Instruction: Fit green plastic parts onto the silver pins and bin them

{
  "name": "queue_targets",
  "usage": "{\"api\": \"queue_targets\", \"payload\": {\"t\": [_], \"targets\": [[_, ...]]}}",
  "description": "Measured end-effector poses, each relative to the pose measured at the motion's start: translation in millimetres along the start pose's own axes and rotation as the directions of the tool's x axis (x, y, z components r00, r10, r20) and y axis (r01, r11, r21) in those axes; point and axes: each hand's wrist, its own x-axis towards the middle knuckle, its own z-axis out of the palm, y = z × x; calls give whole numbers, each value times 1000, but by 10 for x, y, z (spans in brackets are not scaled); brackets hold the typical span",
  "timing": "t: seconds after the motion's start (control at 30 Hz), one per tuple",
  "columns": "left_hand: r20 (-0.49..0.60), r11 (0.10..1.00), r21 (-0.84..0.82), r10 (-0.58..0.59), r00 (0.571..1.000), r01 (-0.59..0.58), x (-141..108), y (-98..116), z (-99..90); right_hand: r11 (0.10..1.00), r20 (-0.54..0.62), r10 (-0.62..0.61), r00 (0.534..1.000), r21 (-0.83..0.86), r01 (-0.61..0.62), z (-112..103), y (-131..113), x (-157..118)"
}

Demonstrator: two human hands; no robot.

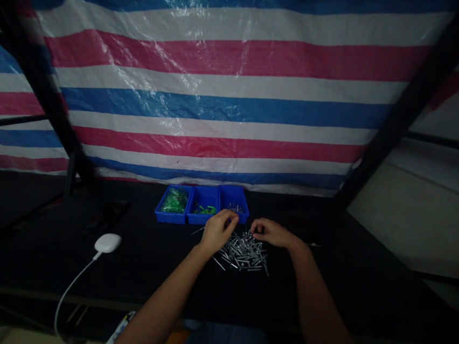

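Observation:
A loose pile of thin, silvery metal pins, perhaps nails or rivets [243, 254], lies on the black table in front of me. My left hand [218, 231] is over the pile's left edge, close to the front of the right blue bin [244, 198]. Its fingers are drawn together, and whatever they may hold is too small to make out. At the far right edge of the pile, my right hand [273, 233] has its fingers curled inward above the pins. Dim light hides what, if anything, sits between those fingertips. A few similar pins lie inside the right bin.
Beside it stand a middle blue bin [205, 194] with green pieces and a left blue bin [171, 219] holding a green plastic bag. A white rounded device [108, 242] with a cable lies at left. Striped sheeting [227, 107] hangs behind, between dark frame posts.

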Motion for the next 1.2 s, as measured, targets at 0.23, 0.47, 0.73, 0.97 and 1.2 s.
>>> {"api": "queue_targets", "payload": {"t": [0.23,0.47,0.73,0.97,1.2], "targets": [[18,1000,-5,-1,1000,1,1,-1,-2,997,13,5,1000,80,-6,4,2,13],[101,1000,-10,23,995,-22,-4,-2,2,946,52,4,999,325,-21,-36,-190,-51],[98,1000,16,22,995,-24,-5,-38,34,935,13,-72,997,350,63,65,-316,16],[98,1000,27,13,995,-15,2,-44,25,925,-103,-59,993,368,93,27,-398,44],[104,996,-21,-82,991,85,1,-90,67,947,-397,-20,918,287,145,74,-459,108]]}}
